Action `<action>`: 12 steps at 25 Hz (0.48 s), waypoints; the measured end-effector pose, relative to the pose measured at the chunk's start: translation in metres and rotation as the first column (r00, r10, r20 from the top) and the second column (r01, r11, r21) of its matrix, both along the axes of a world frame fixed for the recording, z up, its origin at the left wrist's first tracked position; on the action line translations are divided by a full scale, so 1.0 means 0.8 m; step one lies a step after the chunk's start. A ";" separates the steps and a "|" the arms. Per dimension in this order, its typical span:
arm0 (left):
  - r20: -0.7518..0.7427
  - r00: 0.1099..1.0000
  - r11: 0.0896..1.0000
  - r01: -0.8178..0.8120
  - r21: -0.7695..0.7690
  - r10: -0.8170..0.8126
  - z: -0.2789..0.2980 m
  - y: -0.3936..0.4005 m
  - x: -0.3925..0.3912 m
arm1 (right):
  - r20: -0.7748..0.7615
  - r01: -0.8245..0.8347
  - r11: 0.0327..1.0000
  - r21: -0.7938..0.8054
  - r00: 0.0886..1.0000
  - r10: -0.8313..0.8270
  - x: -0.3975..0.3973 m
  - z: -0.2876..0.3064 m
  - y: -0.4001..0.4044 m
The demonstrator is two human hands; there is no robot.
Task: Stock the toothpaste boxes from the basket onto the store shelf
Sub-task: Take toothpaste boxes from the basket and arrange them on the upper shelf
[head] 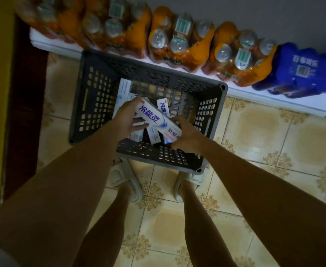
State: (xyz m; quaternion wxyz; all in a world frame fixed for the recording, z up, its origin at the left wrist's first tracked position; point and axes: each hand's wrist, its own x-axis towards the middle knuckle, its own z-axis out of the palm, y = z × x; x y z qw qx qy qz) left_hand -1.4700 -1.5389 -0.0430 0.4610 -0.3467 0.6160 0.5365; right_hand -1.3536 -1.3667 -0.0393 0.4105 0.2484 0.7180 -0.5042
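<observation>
A white toothpaste box [154, 120] with blue lettering lies slantwise over the grey slotted basket [92, 97] on the tiled floor. My left hand [127, 116] grips its upper left end and my right hand [185, 135] grips its lower right end. Several more white toothpaste boxes [163, 108] stand and lean inside the basket below it, one [124, 89] against the far left wall. The low white shelf [274, 97] runs behind the basket.
Shrink-wrapped packs of orange drink cans [177, 41] line the white shelf, with a blue pack [301, 70] at the right. A dark red and yellow upright [23, 93] stands at the left. My feet in pale sandals [125, 182] touch the basket's near edge.
</observation>
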 end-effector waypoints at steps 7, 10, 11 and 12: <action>0.045 0.977 0.965 0.197 0.173 -0.207 0.162 -0.043 -0.055 | -0.216 -0.407 0.846 0.345 0.843 0.493 -0.059 0.169 0.037; -0.019 0.953 0.933 0.301 0.198 -0.304 0.248 -0.062 -0.064 | -0.285 -0.451 0.809 0.377 0.775 0.564 -0.075 0.271 0.049; -0.041 0.950 0.927 0.311 0.211 -0.310 0.278 -0.065 -0.069 | -0.293 -0.429 0.810 0.399 0.778 0.556 -0.079 0.301 0.054; -0.057 0.949 0.923 0.313 0.223 -0.308 0.308 -0.069 -0.073 | -0.299 -0.391 0.832 0.395 0.801 0.518 -0.081 0.332 0.060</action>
